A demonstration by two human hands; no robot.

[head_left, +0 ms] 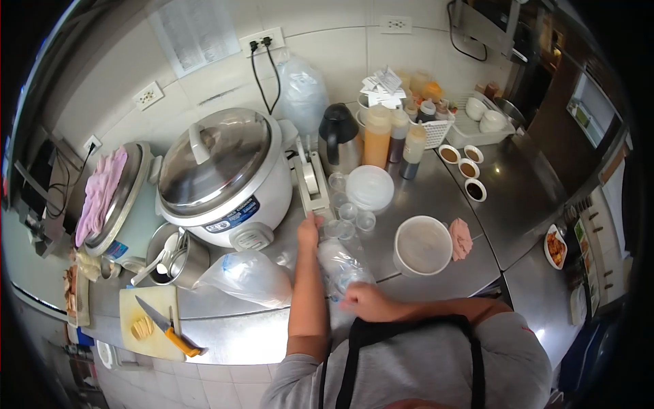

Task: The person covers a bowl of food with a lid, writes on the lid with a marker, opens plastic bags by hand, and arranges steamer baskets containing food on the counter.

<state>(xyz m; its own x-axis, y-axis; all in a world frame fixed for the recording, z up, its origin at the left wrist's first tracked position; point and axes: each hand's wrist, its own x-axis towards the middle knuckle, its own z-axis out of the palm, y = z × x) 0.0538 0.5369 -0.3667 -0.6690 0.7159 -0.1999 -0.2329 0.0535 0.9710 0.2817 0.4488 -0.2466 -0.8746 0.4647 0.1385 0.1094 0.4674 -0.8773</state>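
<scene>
The person's right hand (368,302) is nearest, its fingers curled tight, seemingly around the near end of a clear plastic bag (343,264) lying on the steel counter (225,341). Beyond it, the left hand (308,232) reaches the near end of a tape dispenser (312,180); its fingertips are too small to tell whether they pinch the tape.

The work looks partway along: the bag is apparently gathered at one end, but no tape strip can be made out on it, so the handling appears unfinished.

To the near left, a cutting board (129,300) bears sliced pale food (142,328) and a knife (163,324). Farther on, a larger plastic bag (248,276) holds bluish, indistinct plastic, and a steel pot (197,258) holds ladles. To the right, a white tub (422,267) shows a pale top; lid or contents, one cannot tell. Beyond the bag, clear cups (366,220) appear empty. The rice cooker (272,198), far left, is lidded, its contents hidden. Far right, small bowls (475,190) hold dark sauce, and squeeze bottles (377,140) contain orange and dark liquids.
</scene>
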